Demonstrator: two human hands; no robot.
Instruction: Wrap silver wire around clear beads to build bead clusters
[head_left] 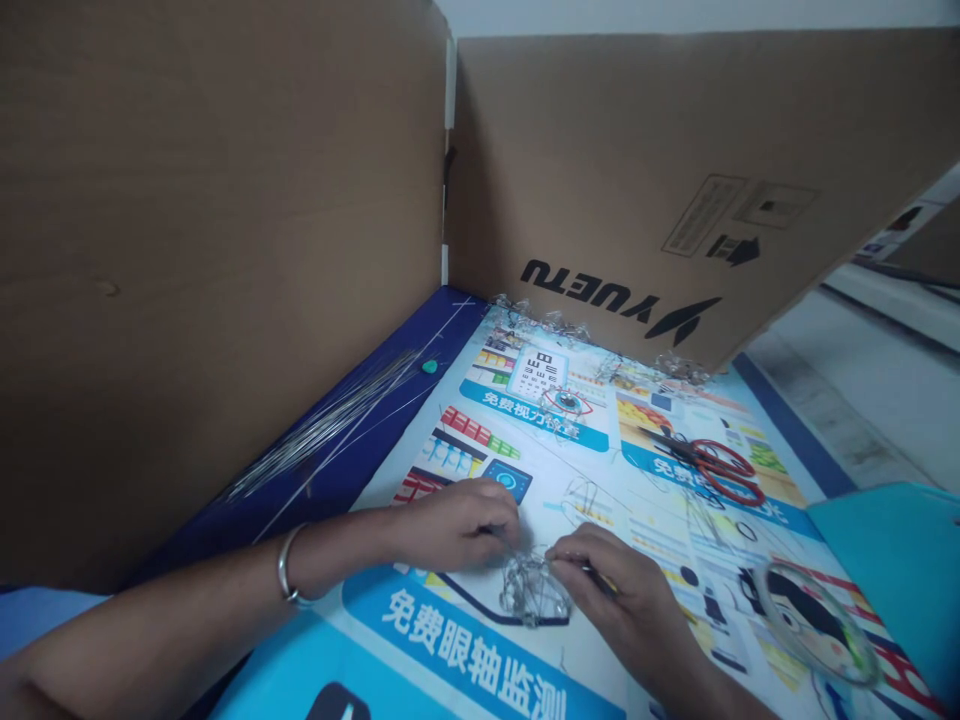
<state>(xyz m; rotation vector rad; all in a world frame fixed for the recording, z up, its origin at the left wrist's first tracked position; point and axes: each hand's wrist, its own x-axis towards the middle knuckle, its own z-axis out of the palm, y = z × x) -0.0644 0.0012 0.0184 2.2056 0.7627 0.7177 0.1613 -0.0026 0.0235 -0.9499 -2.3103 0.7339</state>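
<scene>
The openwork wire piece [534, 592] looks like thin, silvery metal, bright and slightly glossy, its surface rough with bends and crossings. The loose straight wires [326, 432] share that metallic sheen but look smooth. Polished metal makes up the bangle [283, 566]. The scissors [697, 458] pair dark metal blades with smooth red handles, apparently plastic. Both box panels [225, 260] are matt brown cardboard. The printed sheet [450, 625] looks smooth, and the clear ring [870, 668] glossy, like plastic.

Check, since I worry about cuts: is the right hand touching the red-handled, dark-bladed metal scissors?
Apart: the head view shows the blue-and-white printed sheet between the right hand and the scissors.
</scene>
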